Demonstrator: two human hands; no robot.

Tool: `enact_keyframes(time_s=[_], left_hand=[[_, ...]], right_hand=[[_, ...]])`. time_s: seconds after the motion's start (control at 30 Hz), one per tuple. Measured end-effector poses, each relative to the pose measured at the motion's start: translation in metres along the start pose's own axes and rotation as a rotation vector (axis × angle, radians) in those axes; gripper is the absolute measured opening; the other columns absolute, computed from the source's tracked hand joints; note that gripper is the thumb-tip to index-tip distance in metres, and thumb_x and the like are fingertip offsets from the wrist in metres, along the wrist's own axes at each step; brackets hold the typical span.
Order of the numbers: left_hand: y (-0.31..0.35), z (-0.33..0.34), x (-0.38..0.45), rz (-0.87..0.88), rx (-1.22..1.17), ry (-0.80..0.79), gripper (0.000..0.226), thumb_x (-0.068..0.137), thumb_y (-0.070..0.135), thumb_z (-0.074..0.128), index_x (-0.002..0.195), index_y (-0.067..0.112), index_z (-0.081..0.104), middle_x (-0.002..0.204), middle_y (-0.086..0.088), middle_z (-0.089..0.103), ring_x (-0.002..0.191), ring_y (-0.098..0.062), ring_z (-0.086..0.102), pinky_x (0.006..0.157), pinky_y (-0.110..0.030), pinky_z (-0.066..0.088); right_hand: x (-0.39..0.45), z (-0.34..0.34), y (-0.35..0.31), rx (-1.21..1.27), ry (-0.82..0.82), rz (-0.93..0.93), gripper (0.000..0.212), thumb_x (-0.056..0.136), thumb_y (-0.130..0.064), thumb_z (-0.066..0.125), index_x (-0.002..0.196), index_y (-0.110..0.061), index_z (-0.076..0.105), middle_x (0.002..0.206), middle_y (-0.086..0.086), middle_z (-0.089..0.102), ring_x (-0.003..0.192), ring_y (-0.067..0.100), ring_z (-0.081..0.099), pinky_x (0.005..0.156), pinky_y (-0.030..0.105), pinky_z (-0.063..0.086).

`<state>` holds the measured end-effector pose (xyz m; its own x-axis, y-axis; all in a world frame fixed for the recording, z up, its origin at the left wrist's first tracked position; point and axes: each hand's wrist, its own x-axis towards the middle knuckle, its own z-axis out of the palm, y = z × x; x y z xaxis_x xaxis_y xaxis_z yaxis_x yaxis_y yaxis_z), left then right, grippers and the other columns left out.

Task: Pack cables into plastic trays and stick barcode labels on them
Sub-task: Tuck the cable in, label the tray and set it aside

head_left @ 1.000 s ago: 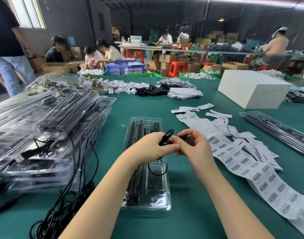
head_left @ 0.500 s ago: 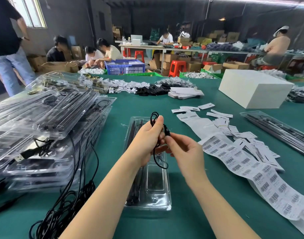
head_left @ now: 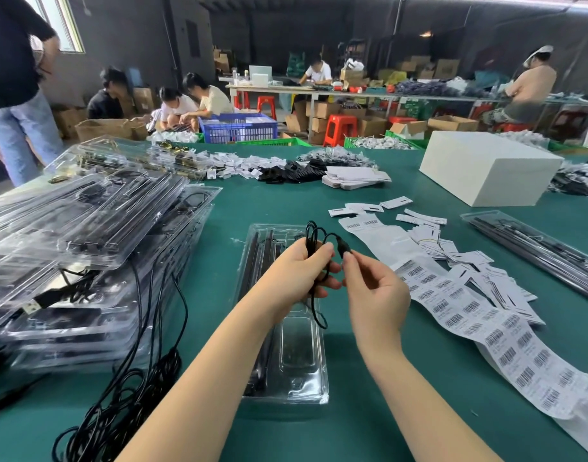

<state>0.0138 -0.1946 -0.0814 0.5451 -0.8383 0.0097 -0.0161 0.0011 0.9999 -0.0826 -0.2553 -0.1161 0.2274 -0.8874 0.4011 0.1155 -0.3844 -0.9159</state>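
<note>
Holding coiled black cable point(head_left: 314, 243) above clear plastic tray point(head_left: 286, 368) on green bench point(head_left: 369, 411), left hand point(head_left: 294, 278) grip curled round coil, right hand point(head_left: 374, 291) grip pinching its plug end, barcode label strip point(head_left: 469, 305) to the right, white box point(head_left: 489, 168) farther back
</note>
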Motion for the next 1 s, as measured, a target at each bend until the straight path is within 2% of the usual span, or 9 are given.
enact_keyframes(time_s=[0.1, 0.2, 0.23, 0.33, 0.53, 0.63, 0.77, 0.9, 1.0], left_hand=[[-0.004, 0.006, 0.003, 0.043, 0.094, 0.1, 0.026, 0.101, 0.037, 0.042, 0.091, 0.014, 0.047, 0.078, 0.001, 0.058, 0.057, -0.009, 0.059, 0.055, -0.025, 0.048], [-0.009, 0.009, 0.005, -0.002, 0.11, 0.155, 0.032, 0.099, 0.045, 0.042, 0.101, 0.014, 0.051, 0.097, -0.005, 0.066, 0.089, -0.017, 0.067, 0.082, -0.038, 0.055], [-0.009, 0.009, 0.005, -0.02, 0.095, 0.152, 0.033, 0.098, 0.046, 0.042, 0.103, 0.015, 0.053, 0.098, -0.005, 0.067, 0.092, -0.017, 0.068, 0.083, -0.037, 0.055], [-0.007, 0.005, 0.006, -0.009, 0.049, 0.149, 0.027, 0.099, 0.04, 0.044, 0.094, 0.016, 0.054, 0.076, 0.002, 0.066, 0.066, -0.005, 0.065, 0.059, -0.021, 0.05], [-0.009, 0.004, 0.009, -0.012, -0.103, 0.17, 0.027, 0.095, 0.044, 0.048, 0.1, 0.02, 0.059, 0.083, 0.018, 0.069, 0.062, 0.005, 0.062, 0.066, -0.021, 0.049], [-0.006, 0.0, 0.007, -0.067, -0.084, 0.109, 0.049, 0.068, 0.055, 0.054, 0.1, 0.018, 0.06, 0.08, 0.01, 0.072, 0.075, -0.005, 0.068, 0.084, -0.035, 0.051], [-0.003, -0.003, 0.006, -0.096, -0.027, -0.02, 0.053, 0.059, 0.063, 0.045, 0.091, 0.022, 0.058, 0.084, 0.007, 0.071, 0.084, -0.01, 0.067, 0.084, -0.034, 0.044], [0.002, -0.003, 0.007, -0.138, -0.07, -0.055, 0.042, 0.073, 0.052, 0.042, 0.092, 0.019, 0.059, 0.108, -0.001, 0.068, 0.105, -0.024, 0.06, 0.101, -0.039, 0.039], [0.002, 0.0, 0.014, -0.149, 0.076, -0.015, 0.032, 0.098, 0.028, 0.039, 0.072, 0.012, 0.048, 0.103, -0.009, 0.053, 0.095, -0.024, 0.047, 0.085, -0.031, 0.042]], right_hand=[[-0.006, 0.003, 0.002, -0.062, -0.061, -0.084, 0.014, 0.086, -0.019, 0.071, 0.093, -0.031, 0.075, 0.082, -0.015, 0.072, 0.078, 0.001, 0.067, 0.073, 0.02, 0.052], [-0.009, 0.004, 0.004, -0.199, -0.082, -0.263, 0.016, 0.085, -0.015, 0.073, 0.1, -0.018, 0.076, 0.077, -0.014, 0.067, 0.073, 0.0, 0.06, 0.065, 0.007, 0.042], [-0.009, 0.004, 0.004, -0.229, -0.098, -0.302, 0.017, 0.085, -0.014, 0.073, 0.101, -0.017, 0.076, 0.076, -0.014, 0.065, 0.072, 0.0, 0.059, 0.065, 0.006, 0.04], [-0.006, 0.003, 0.005, -0.304, -0.17, -0.381, 0.02, 0.086, -0.02, 0.069, 0.104, -0.02, 0.076, 0.081, -0.009, 0.063, 0.07, -0.001, 0.054, 0.065, 0.007, 0.038], [-0.004, 0.003, -0.003, -0.209, -0.404, -0.247, 0.03, 0.086, -0.031, 0.062, 0.116, -0.034, 0.064, 0.097, -0.029, 0.066, 0.085, -0.001, 0.063, 0.069, 0.009, 0.046], [-0.002, 0.003, -0.007, -0.245, -0.412, -0.173, 0.026, 0.09, -0.032, 0.063, 0.115, -0.038, 0.059, 0.092, -0.03, 0.064, 0.085, -0.006, 0.061, 0.067, 0.007, 0.045], [0.0, -0.002, -0.015, -0.388, -0.468, -0.138, 0.028, 0.095, -0.037, 0.053, 0.122, -0.032, 0.058, 0.09, -0.028, 0.061, 0.084, -0.006, 0.06, 0.071, 0.016, 0.048], [0.005, -0.005, -0.022, -0.477, -0.536, -0.16, 0.017, 0.098, -0.035, 0.05, 0.1, -0.026, 0.064, 0.083, -0.011, 0.067, 0.077, 0.011, 0.06, 0.069, 0.033, 0.049], [0.011, -0.009, -0.018, -0.412, -0.589, -0.099, 0.021, 0.096, -0.033, 0.055, 0.083, -0.019, 0.065, 0.061, -0.014, 0.058, 0.056, 0.004, 0.047, 0.054, 0.026, 0.036]])
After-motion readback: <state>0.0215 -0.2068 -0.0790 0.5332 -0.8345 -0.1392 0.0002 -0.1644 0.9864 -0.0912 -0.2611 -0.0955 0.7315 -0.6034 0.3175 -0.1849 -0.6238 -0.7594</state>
